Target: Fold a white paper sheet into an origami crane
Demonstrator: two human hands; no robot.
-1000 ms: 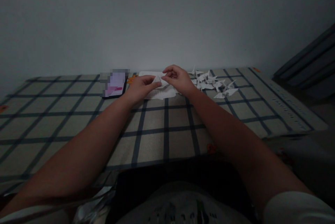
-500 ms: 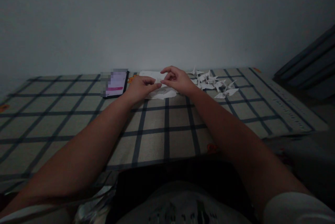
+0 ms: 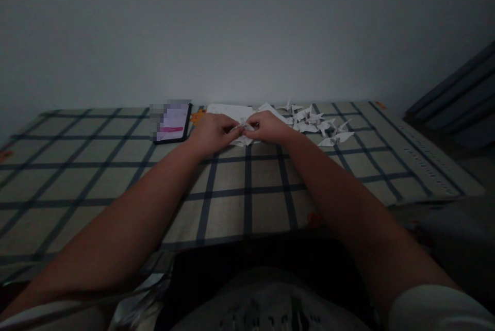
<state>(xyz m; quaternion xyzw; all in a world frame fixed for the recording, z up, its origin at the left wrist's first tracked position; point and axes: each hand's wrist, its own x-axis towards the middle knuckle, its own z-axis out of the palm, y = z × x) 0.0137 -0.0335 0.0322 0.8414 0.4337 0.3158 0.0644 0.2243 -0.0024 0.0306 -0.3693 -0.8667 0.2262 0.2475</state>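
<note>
Between my two hands is a small piece of folded white paper (image 3: 243,126), pinched from both sides. My left hand (image 3: 212,132) grips its left side with thumb and fingers closed. On the other side, my right hand (image 3: 268,127) holds it in a closed pinch, the fingertips of both hands nearly meeting. The exact folds are partly hidden by the fingers. Flat white paper sheets (image 3: 226,110) lie behind and under the hands. Just right of my right hand rests a pile of folded white paper cranes (image 3: 309,119).
A phone (image 3: 172,122) with a lit screen lies left of my left hand. The checked tablecloth (image 3: 228,212) covers the table, which meets a plain wall (image 3: 247,32) at the back. A grey curtain-like cloth (image 3: 460,94) hangs at the far right.
My right hand has come down and its raised fingers have curled in onto the paper. My left hand has shifted slightly right. More of the sheets behind now shows.
</note>
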